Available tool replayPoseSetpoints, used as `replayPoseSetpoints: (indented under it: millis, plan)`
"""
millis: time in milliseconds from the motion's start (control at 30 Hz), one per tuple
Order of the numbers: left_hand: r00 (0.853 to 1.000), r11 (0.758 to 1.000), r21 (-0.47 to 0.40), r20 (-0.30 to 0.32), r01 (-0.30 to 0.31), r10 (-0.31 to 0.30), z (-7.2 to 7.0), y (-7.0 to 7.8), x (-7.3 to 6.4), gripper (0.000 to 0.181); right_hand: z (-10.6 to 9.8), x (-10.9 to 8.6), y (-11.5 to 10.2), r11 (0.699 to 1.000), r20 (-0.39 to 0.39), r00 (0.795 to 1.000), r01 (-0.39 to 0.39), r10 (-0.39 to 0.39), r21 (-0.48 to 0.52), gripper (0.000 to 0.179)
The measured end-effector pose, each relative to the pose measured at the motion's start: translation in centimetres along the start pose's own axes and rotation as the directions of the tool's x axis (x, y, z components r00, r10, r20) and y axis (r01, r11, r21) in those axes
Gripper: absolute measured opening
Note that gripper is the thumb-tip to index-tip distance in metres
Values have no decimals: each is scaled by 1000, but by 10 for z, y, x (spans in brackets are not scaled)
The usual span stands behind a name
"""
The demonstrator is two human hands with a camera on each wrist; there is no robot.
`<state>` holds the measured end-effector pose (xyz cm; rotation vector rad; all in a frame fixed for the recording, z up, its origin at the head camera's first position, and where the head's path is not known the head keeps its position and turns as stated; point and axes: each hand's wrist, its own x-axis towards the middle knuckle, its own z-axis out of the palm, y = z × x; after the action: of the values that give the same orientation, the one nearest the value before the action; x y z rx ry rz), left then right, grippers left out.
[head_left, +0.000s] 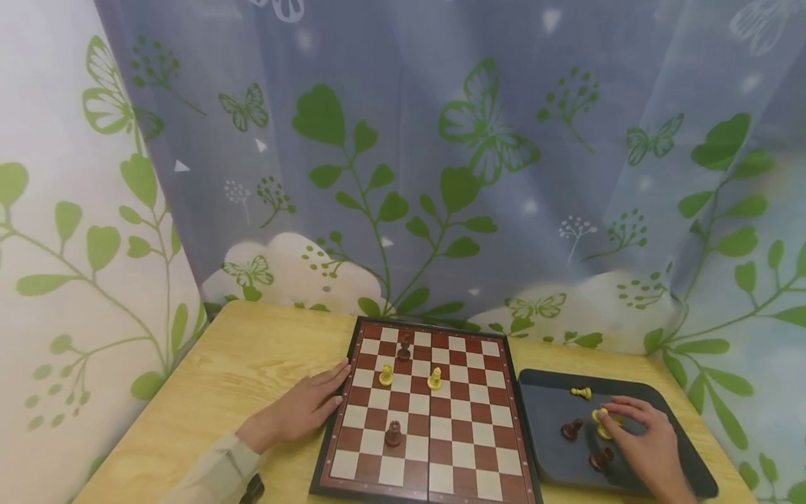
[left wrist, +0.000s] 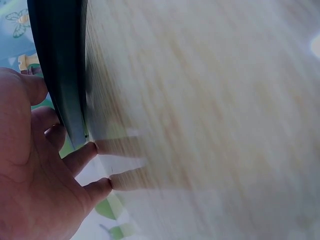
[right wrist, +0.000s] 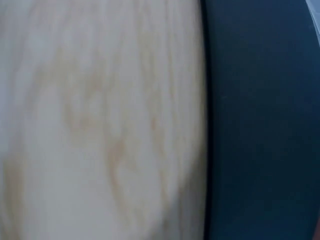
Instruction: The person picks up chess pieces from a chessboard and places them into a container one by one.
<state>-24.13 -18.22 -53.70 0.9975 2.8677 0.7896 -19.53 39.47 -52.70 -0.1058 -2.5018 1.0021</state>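
Note:
My left hand rests at the left edge of a chessboard, fingers extended; in the left wrist view two fingertips touch the table. Over the dark tray, my right hand pinches a yellow chess piece between thumb and fingers, which partly hide it. On the board stand a dark piece at the back, a yellow piece, another yellow piece and a dark rook nearer the front. The right wrist view shows only the tray's side and tabletop.
In the tray lie a yellow pawn and two dark pieces, one left of the right hand and one lower. The wooden table meets a patterned curtain behind. Something dark shows beside the left sleeve.

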Motion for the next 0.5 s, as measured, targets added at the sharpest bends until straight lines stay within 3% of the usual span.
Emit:
replayPoseSetpoints:
  millis: [500]
  plan:
    - [1000, 1000, -1, 3, 6, -6, 1, -1, 1, 56, 1, 1, 2, 998, 51, 998, 49, -47, -31, 13]
